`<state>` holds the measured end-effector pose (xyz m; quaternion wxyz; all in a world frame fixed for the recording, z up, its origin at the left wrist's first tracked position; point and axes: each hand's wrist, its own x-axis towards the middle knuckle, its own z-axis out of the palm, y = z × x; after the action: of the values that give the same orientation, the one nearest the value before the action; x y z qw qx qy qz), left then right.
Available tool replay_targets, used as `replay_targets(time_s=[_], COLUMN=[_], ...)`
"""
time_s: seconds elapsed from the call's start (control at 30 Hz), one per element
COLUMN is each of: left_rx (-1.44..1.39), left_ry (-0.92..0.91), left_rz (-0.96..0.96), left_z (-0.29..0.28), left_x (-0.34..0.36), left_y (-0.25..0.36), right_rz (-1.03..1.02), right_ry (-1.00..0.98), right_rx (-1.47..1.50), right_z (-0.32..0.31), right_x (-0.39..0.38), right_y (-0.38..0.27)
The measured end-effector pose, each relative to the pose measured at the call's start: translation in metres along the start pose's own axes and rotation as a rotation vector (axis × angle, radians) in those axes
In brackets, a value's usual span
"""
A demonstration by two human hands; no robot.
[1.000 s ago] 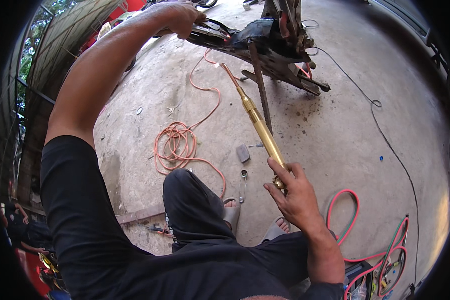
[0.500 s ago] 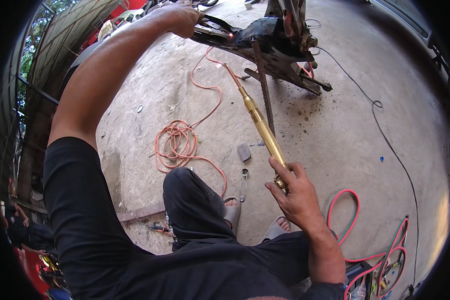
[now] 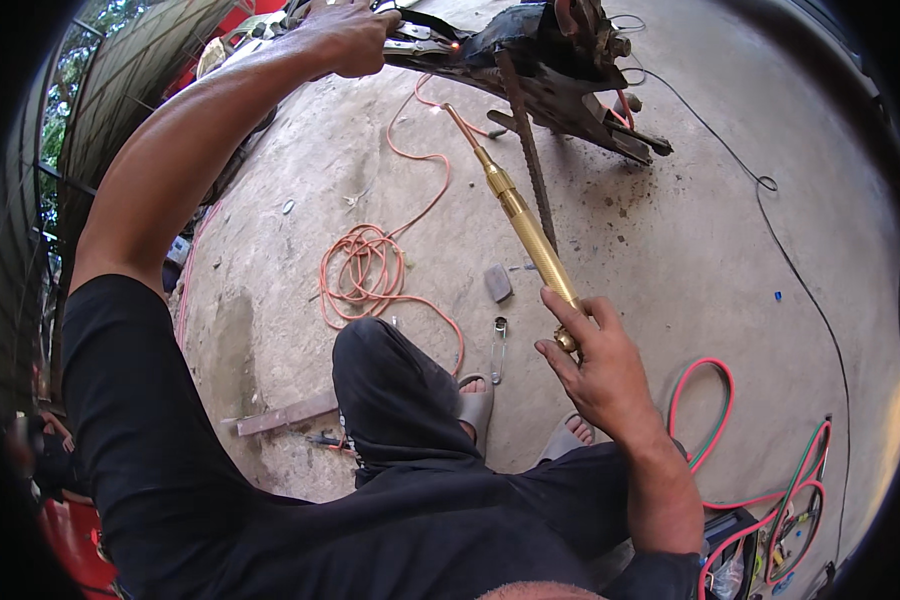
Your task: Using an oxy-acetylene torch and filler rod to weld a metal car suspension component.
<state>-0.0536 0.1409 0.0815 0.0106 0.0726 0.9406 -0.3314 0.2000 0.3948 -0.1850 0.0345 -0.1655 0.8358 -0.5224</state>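
A brass gas torch (image 3: 535,240) slants up and away from my right hand (image 3: 605,375), whose fingers are closed around its lower end. Its copper-coloured nozzle ends short of a dark, worn metal frame (image 3: 570,105) at the top of the view. My left hand (image 3: 348,40) reaches far forward and is closed on a silver, pliers-like tool (image 3: 415,38) against the frame's left end. Beside that tool's tip a small spot glows orange. I cannot make out a flame at the nozzle. A rusty bar (image 3: 525,145) slopes down from the frame.
A coiled orange cable (image 3: 360,270) lies on the concrete floor. A small grey block (image 3: 498,283) and a large safety-pin-shaped clip (image 3: 498,350) lie ahead of my feet. Red and green hoses (image 3: 715,365) loop at the right, near a black cable (image 3: 805,325). A person sits at lower left.
The whole view has shifted slightly, so the metal frame sits a little higher in it. Both hands keep their grips, and the orange glow by the left-hand tool shows more clearly.
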Motion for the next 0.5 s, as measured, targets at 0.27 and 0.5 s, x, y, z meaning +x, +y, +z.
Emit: replay_targets(time_s=[0.27,0.5], left_rx=[0.244,0.183], left_ry=[0.115,0.129], left_rz=[-0.171,-0.177], left_z=[0.011,0.010], left_x=[-0.030,-0.012], left_y=[0.033,0.016], right_rz=[0.030,-0.001], right_ry=[0.027,0.063], right_rx=[0.027,-0.004], right_z=[0.002,0.006], right_x=[-0.001,0.000], right_y=[0.001,0.003])
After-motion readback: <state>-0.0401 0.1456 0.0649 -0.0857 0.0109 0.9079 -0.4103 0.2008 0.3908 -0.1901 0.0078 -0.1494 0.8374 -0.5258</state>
